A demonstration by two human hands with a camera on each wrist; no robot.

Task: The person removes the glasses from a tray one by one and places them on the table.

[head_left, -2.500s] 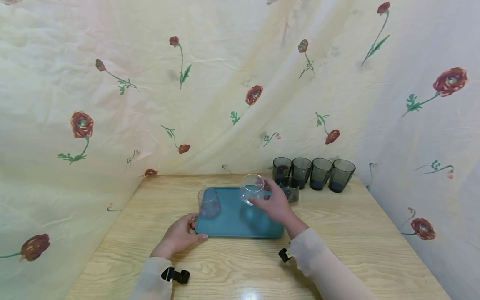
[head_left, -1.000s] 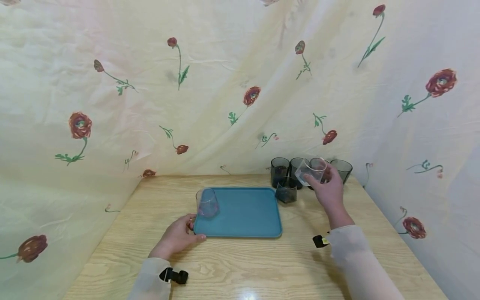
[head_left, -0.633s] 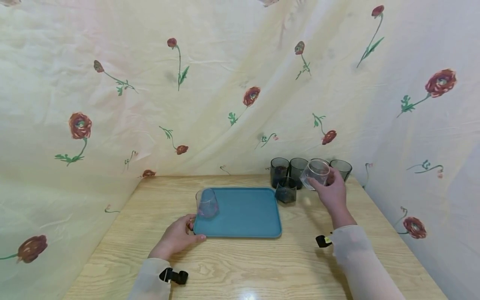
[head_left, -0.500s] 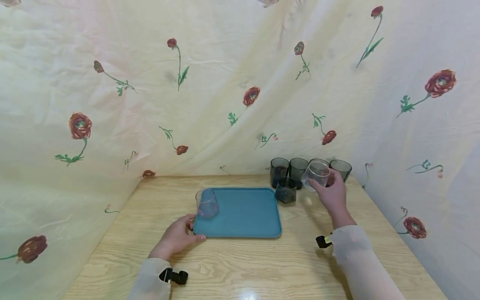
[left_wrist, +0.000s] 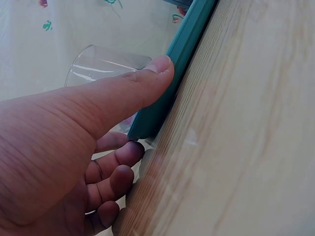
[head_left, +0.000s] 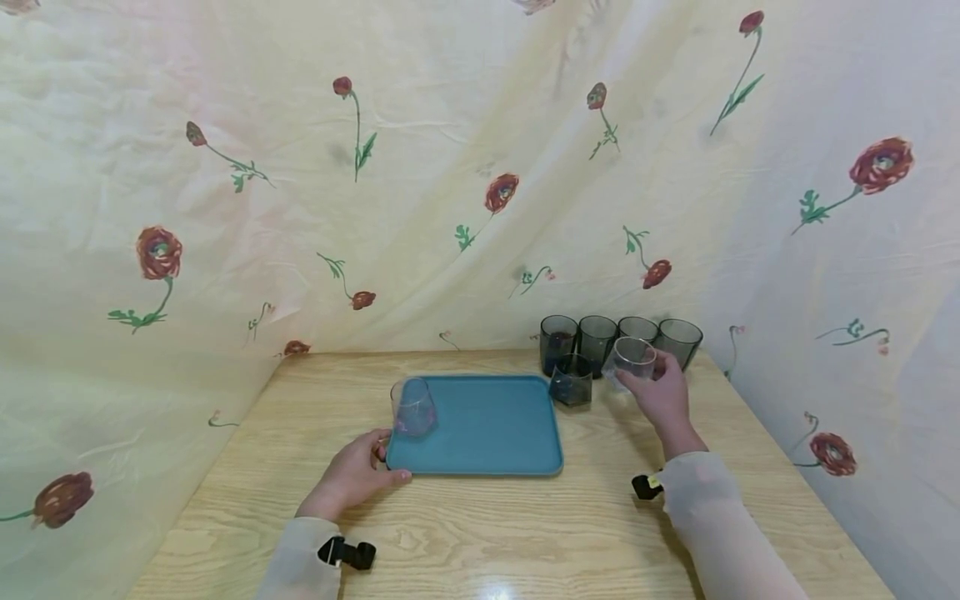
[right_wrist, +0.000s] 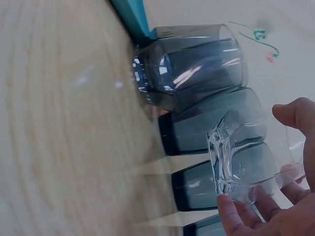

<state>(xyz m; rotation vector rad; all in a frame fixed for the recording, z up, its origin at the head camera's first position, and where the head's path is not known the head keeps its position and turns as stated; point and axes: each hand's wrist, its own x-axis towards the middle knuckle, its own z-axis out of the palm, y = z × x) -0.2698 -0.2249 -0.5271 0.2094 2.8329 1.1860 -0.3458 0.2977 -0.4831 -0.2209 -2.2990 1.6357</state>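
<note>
My right hand [head_left: 665,402] holds a clear drinking glass [head_left: 628,360] over the right side of the table, just in front of the dark tumblers. In the right wrist view the held glass [right_wrist: 241,157] is seen from the side, with fingers and thumb around it. My left hand [head_left: 354,473] grips the front left corner of a blue tray [head_left: 491,433]. The left wrist view has the thumb lying along the tray's edge [left_wrist: 165,98] and the other fingers curled at its side. Another clear glass [head_left: 413,410] stands at the left end of the tray.
Several smoky dark tumblers [head_left: 597,346] stand in a row at the back right. A short dark faceted glass [head_left: 572,383] stands in front of them, close by the tray's right edge. The wooden table [head_left: 465,533] meets a flowered cloth backdrop [head_left: 420,208].
My right hand has carried the clear glass from above the tray to the right, then lowered it in front of the tumblers. The left hand has stayed at the tray corner.
</note>
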